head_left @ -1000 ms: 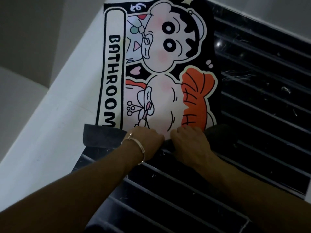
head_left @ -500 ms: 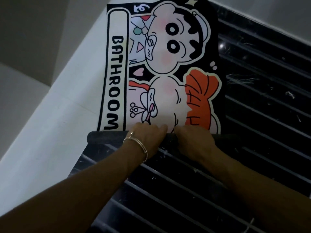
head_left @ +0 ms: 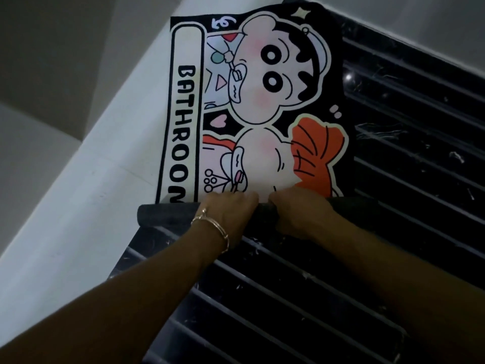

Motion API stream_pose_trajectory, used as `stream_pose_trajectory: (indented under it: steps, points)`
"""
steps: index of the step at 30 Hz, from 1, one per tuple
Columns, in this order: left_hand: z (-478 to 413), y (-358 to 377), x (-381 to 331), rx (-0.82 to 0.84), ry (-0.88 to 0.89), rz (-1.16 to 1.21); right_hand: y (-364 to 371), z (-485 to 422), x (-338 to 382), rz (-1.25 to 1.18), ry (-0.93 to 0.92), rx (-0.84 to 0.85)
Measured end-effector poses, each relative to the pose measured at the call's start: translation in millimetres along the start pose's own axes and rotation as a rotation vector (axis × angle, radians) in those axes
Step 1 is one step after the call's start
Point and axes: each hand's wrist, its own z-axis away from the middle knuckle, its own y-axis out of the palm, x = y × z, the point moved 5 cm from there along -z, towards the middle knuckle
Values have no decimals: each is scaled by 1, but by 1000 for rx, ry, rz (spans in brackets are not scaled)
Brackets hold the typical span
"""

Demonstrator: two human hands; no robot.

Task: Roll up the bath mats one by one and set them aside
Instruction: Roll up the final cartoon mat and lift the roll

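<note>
A bath mat (head_left: 262, 101) with a cartoon print and the word BATHROOM lies flat on a black ribbed surface (head_left: 420, 153). Its near edge is curled into a dark roll (head_left: 168, 215) that runs across the mat's width. My left hand (head_left: 231, 214), with a thin bracelet on the wrist, grips the roll at its middle. My right hand (head_left: 301, 214) grips the roll just beside it, fingers curled over the top. The two hands nearly touch. The right end of the roll (head_left: 354, 206) shows past my right hand.
The ribbed black surface stretches right and toward me (head_left: 288, 298), scattered with light specks. A white ledge (head_left: 78, 206) runs along the left of the mat, with a grey wall (head_left: 52, 61) beyond it.
The loose folded near edge has become a tight roll, and it has advanced up the mat, covering the last letter of BATHROOM. Both hands moved forward with it.
</note>
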Motion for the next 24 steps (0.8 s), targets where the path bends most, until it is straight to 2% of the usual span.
stream_pose_trajectory:
  steps: [3, 5, 7, 9, 13, 14, 17, 19, 22, 24]
  points:
    - [-13, -2, 7, 115, 33, 61, -2, 5, 2, 100, -23, -167]
    - [-13, -9, 6, 44, 47, 62, -2, 2, -1, 14, 8, -115]
    - [-9, -8, 2, -67, 45, 27, -4, -7, -6, -75, 30, 18]
    - [-8, -5, 1, -75, 32, 43, -6, -11, -7, -80, 18, 52]
    - [-23, -9, 10, 119, 61, 138, -5, 0, -6, 44, -34, -230]
    - [-25, -13, 9, 94, 74, 118, -5, 2, -9, 18, -28, -232]
    - [-19, -13, 3, -103, 65, -3, -9, -5, -19, -77, 21, -70]
    - [-17, -10, 2, -139, 24, -26, -14, -5, -18, -72, 11, -99]
    - [-26, -13, 10, 23, 5, 57, -12, 5, -14, 50, -19, -292]
    - [-27, -18, 10, 29, 19, 65, -11, 6, -16, 35, -11, -245]
